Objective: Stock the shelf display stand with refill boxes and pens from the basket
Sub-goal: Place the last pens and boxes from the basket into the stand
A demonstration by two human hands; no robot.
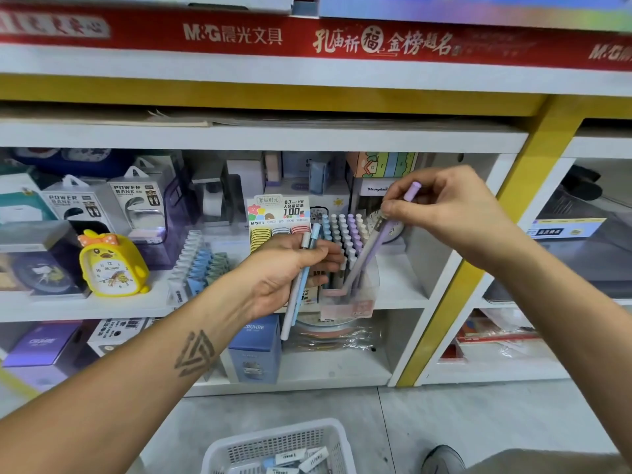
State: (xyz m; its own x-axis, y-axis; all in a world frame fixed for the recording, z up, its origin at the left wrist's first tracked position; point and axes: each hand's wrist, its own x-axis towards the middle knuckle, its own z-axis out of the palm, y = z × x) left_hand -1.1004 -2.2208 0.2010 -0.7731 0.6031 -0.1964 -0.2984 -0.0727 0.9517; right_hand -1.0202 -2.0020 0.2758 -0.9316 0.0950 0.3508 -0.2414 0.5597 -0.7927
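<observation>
The display stand [345, 302] sits on the middle shelf, its clear front tier holding rows of pastel pens [345, 234], with refill discs [278, 234] under a printed card at its left. My left hand [287, 268] grips two pens [301, 285], one white and one blue, in front of the stand. My right hand [444, 210] pinches a purple pen [372, 251] near its top, the pen slanting down into the stand's front right slots. The white basket [328, 436] stands on the floor below, with several refill boxes [301, 456] in it.
A yellow duck clock [109, 265] and power bank packs [136, 200] fill the shelf's left. Rows of pastel erasers or clips [198, 265] lie left of the stand. A blue box [256, 347] stands on the shelf below. A yellow post [496, 254] bounds the bay at right. A shoe [443, 458] is beside the basket.
</observation>
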